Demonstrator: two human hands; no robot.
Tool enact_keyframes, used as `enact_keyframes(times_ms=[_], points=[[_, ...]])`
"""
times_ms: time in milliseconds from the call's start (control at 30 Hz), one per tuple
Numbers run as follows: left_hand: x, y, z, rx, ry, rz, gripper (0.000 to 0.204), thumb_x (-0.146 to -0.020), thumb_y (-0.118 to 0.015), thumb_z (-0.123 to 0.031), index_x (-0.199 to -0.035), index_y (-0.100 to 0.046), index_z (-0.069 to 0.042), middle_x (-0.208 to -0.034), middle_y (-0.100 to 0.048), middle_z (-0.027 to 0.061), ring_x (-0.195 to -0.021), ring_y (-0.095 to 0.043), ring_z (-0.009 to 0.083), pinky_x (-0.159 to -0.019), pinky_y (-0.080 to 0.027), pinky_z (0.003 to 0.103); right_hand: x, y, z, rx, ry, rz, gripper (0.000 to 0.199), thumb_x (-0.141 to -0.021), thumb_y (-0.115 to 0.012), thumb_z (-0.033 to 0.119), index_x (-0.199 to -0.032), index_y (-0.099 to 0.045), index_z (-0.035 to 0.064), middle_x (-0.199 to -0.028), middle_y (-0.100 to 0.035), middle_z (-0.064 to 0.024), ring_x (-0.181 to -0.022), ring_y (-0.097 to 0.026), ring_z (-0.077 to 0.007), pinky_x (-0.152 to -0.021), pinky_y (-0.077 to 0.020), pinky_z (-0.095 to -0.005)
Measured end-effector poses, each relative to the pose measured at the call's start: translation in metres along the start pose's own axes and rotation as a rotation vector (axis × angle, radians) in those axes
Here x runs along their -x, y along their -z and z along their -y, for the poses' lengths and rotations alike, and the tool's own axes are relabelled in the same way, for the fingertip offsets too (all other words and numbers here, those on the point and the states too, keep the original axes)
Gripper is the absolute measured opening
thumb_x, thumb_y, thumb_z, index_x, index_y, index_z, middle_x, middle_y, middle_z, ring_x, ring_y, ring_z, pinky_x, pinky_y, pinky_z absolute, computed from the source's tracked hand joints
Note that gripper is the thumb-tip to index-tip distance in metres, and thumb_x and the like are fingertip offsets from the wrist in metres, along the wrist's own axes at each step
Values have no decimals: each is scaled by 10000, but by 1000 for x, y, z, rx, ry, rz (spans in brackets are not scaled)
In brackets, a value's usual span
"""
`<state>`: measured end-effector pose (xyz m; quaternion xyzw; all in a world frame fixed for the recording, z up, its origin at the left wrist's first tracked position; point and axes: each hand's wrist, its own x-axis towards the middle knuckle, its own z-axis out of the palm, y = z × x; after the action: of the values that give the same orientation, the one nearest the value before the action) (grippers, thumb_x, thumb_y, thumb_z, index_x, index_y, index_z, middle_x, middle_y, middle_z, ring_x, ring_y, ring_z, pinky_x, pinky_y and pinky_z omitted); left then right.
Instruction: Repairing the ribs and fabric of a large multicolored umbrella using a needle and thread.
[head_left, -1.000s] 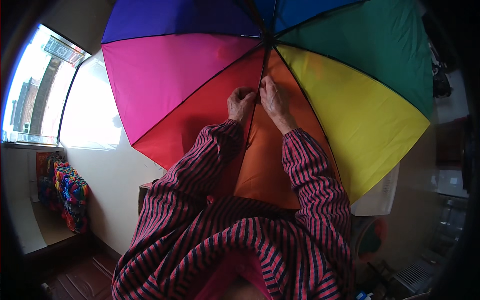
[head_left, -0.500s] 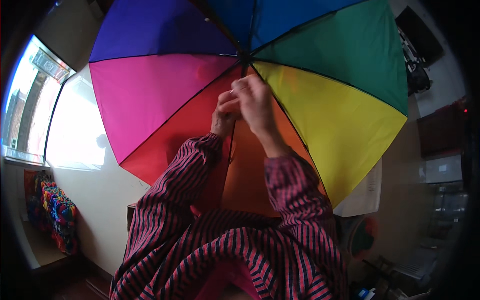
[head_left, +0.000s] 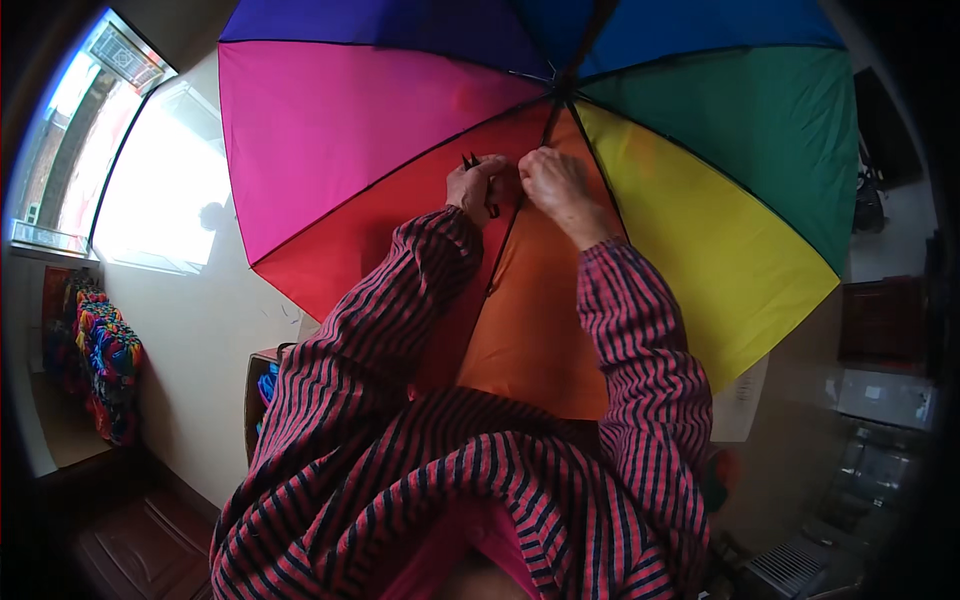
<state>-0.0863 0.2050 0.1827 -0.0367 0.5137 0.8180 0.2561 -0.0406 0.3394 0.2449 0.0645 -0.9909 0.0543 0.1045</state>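
Observation:
An open rainbow-coloured umbrella (head_left: pixel 690 170) spreads in front of me, its inner side with dark ribs facing me. The ribs meet at a dark hub (head_left: pixel 563 86) above my hands. My left hand (head_left: pixel 470 188), over the red panel, is closed around a small dark tool (head_left: pixel 493 209) with pointed tips; its exact kind is hard to make out. Just right of it, my right hand (head_left: pixel 555 182) is closed in a pinch beside the rib between the red and orange panels. Whatever its fingers hold is hidden.
A bright window (head_left: pixel 75 150) is at the far left, with a bundle of multicoloured material (head_left: pixel 108 345) below it. An open cardboard box (head_left: pixel 262 385) with blue stuff inside stands by my left arm. White paper or card (head_left: pixel 742 405) shows beyond the yellow panel.
My hands have moved apart from close together near the hub. The umbrella appears farther right and slightly higher in the view. The dark tool now shows in my left hand.

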Motion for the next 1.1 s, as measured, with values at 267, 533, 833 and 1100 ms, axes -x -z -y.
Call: enact_keyframes(times_ms=[267, 533, 833, 1100], points=[[-3, 1, 6, 191, 17, -17, 75, -832, -634, -129, -859, -607, -65, -581, -512, 7, -433, -425, 111, -391, -302, 254, -12, 9, 25, 79, -241, -12, 173, -850, -548, 153, -764, -636, 31, -783, -676, -154, -764, -677, -305, -612, -544, -404], [9, -1, 13, -104, -113, -21, 20, -845, -604, -90, -829, -606, -78, -645, -543, -3, -509, -459, 76, -431, -337, 218, -1, 85, -33, -1541, -570, -462, 84, -895, -537, 90, -915, -524, 10, -740, -600, -68, -636, -633, -158, -554, -542, -289], [-7, 9, 52, -458, -598, -80, 243, -805, -649, -106, -1042, -689, -69, -805, -570, 30, -805, -585, 153, -693, -475, 273, 0, 105, 9, -1143, -311, -564, 162, -925, -551, 156, -960, -519, 1, -669, -529, -17, -574, -554, -96, -572, -507, -264], [8, 8, 52, -755, -830, -150, 196, -835, -636, -141, -1017, -708, -134, -1111, -539, 49, -811, -591, 183, -702, -487, 291, -3, 134, 57, -986, -83, -890, 133, -948, -510, 124, -952, -529, -7, -705, -570, -33, -613, -577, -109, -610, -508, -257]])
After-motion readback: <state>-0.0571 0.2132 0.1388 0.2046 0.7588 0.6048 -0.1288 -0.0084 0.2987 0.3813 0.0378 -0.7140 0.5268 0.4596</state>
